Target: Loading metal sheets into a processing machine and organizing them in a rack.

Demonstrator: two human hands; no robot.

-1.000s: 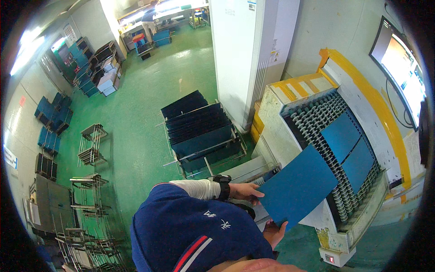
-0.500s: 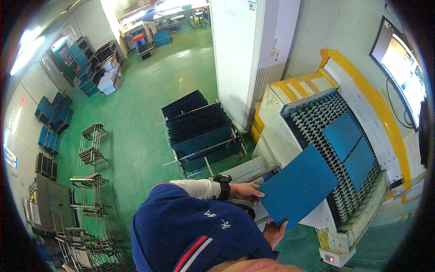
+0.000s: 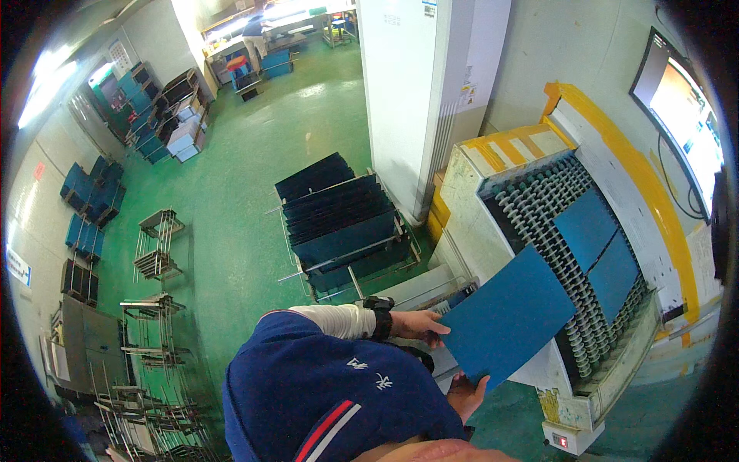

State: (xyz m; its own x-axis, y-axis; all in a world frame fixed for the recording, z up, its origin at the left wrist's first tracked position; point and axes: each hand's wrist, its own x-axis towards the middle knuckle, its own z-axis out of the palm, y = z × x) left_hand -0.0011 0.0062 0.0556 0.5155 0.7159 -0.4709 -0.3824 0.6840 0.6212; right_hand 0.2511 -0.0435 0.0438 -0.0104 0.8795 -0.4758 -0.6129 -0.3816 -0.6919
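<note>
A blue rectangular panel (image 3: 508,316) is held tilted over the near edge of the roller conveyor (image 3: 531,208). My left hand (image 3: 419,326), below a black wrist device, grips the panel's left edge with the thumb on top. At the near corner my right hand (image 3: 467,394) pinches the same panel, thumb over it and fingers beneath. Two more blue panels, a farther one (image 3: 586,227) and a nearer one (image 3: 613,279), lie on the rollers, apart from my hands. The held panel hides part of the rollers under it.
Left of the conveyor, a metal rack (image 3: 346,231) full of upright dark blue panels stands on the green floor. A tall white cabinet (image 3: 400,92) rises behind it. Bare metal racks (image 3: 154,331) line the left side. A screen (image 3: 677,115) hangs at right; a person (image 3: 253,38) stands far off.
The two panels on the rollers have shifted slightly to the right, away from me. The held panel and both hands are almost where they were.
</note>
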